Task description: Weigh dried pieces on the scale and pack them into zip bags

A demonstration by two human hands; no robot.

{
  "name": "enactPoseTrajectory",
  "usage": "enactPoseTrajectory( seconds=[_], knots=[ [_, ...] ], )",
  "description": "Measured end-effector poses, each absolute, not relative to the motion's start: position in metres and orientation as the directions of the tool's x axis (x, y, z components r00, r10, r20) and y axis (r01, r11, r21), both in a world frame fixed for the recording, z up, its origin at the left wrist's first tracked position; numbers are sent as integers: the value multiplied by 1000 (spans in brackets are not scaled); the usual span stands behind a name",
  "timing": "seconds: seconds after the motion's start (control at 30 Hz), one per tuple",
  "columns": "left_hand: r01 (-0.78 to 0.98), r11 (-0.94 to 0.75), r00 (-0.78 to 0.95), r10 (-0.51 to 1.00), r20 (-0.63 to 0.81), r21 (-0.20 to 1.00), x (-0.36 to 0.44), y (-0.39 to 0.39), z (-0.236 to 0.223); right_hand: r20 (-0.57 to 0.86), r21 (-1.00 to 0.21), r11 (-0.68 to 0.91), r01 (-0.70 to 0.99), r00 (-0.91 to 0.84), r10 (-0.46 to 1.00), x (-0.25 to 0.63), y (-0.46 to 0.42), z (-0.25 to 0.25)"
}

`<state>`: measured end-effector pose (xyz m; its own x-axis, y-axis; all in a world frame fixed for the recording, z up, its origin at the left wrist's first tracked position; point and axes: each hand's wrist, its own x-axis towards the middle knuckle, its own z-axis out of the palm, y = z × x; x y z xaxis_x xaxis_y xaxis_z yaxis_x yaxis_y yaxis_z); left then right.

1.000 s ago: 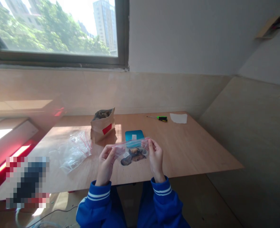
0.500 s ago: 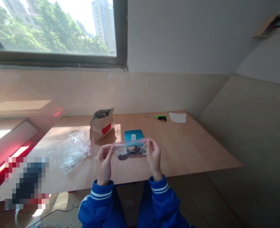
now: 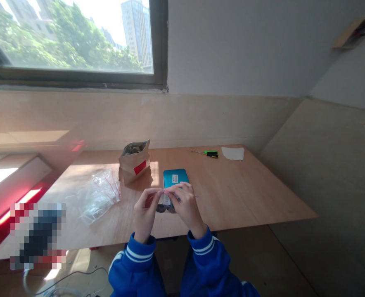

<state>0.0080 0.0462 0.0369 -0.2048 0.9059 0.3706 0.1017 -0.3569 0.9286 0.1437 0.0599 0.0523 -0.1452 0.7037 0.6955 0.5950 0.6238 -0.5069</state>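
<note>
A clear zip-lock bag (image 3: 165,201) with dark pieces and a small white label inside hangs between my hands near the table's front edge. My left hand (image 3: 147,208) pinches its top edge between thumb and fingers. Close against it, my right hand (image 3: 185,205) grips the same edge, with the fingertips of both hands almost touching. Most of the bag is hidden behind my hands; a bit of its strip pokes out to the right. Just beyond lies a blue case (image 3: 175,176) with a white label, partly covered by my right hand.
An open brown paper pouch (image 3: 135,163) with a red label stands at the back left. Several empty clear bags (image 3: 100,198) lie left of my hands. Toward the back right are screwdrivers (image 3: 207,153) and a white paper (image 3: 233,153) on the wooden table (image 3: 247,194).
My hands have come together from the bag's two ends to the middle-left of its top edge. The right hand moved left and now covers much of the bag.
</note>
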Motion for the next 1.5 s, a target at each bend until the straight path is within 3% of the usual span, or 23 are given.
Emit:
enactPoseTrajectory(
  seconds=[0.37,0.77,0.93,1.13,1.5],
  knots=[
    [140,-327,-233,907,352,935,10,46,36,704,-523,593,612,-82,706,132,60,49],
    [400,-397,-182,849,496,826,6,46,24,633,-553,543,632,-106,767,124,63,44],
    [285,-359,-214,880,424,889,3,48,28,582,-642,558,526,-139,801,127,58,48],
    [88,-312,-305,896,324,946,2,50,28,575,-657,559,506,-144,806,127,59,46],
    [182,-304,-283,895,346,935,3,52,23,591,-610,478,632,-39,806,112,67,34]
  ],
)
